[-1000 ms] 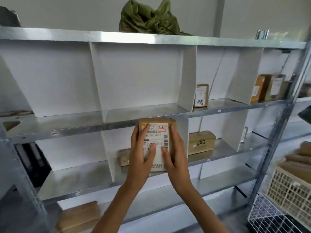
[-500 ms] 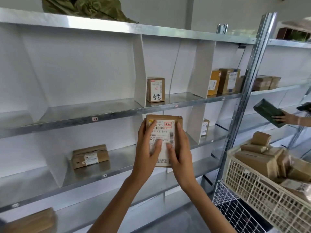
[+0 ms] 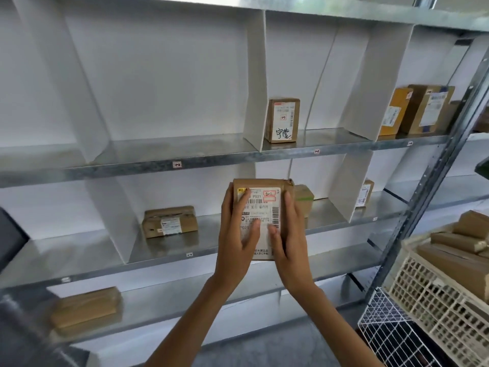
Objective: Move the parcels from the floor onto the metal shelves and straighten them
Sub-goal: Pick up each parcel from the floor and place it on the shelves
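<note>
In front of middle shelf [image 3: 158,260]: parcel [image 3: 260,205] upright, long axis vertical, label facing person. Left hand [image 3: 236,234] and right hand [image 3: 289,234] clasp its sides, equally near. Shelf bay lies straight beyond.

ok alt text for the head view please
The left hand and right hand hold a brown labelled parcel, marked 2-2, before metal shelves with white dividers. Several other parcels rest on the shelves; a cream crate of parcels sits lower right.

Head-worn camera faces the metal shelves [image 3: 211,161] closely, angled slightly down.
</note>
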`<move>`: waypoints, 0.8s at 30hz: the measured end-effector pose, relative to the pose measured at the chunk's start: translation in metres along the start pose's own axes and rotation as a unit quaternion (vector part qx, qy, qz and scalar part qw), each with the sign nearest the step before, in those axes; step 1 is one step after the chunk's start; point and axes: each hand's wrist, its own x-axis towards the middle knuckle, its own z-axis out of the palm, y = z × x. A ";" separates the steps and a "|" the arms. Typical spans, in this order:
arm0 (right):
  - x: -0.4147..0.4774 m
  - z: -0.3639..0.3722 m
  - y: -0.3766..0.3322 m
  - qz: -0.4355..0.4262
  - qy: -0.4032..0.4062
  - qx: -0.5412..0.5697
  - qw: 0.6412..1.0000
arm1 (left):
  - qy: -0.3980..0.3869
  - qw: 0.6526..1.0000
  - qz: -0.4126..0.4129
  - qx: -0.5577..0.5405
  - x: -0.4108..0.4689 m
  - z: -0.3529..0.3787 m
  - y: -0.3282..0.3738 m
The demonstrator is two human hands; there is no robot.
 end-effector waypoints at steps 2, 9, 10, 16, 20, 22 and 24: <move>0.003 0.022 0.013 -0.011 -0.009 -0.004 1.000 | 0.011 1.000 -0.007 0.017 -0.003 -0.011 -0.018; 0.019 0.097 0.081 -0.020 -0.062 -0.026 0.998 | 0.027 0.997 -0.025 0.069 0.001 -0.037 -0.102; 0.023 0.107 0.091 -0.013 -0.069 -0.026 0.997 | 0.029 0.997 -0.030 0.071 0.004 -0.039 -0.117; 0.051 0.167 0.145 0.019 -0.095 -0.017 0.995 | 0.018 0.994 -0.045 0.093 0.026 -0.048 -0.208; 0.064 0.196 0.184 0.041 -0.099 -0.010 0.994 | -0.007 0.992 -0.054 0.113 0.042 -0.044 -0.260; 0.069 0.206 0.206 0.051 -0.095 -0.016 0.994 | -0.018 0.990 -0.034 0.133 0.050 -0.040 -0.282; 0.072 0.215 0.228 0.057 -0.098 -0.031 0.993 | -0.031 0.988 -0.022 0.147 0.051 -0.034 -0.305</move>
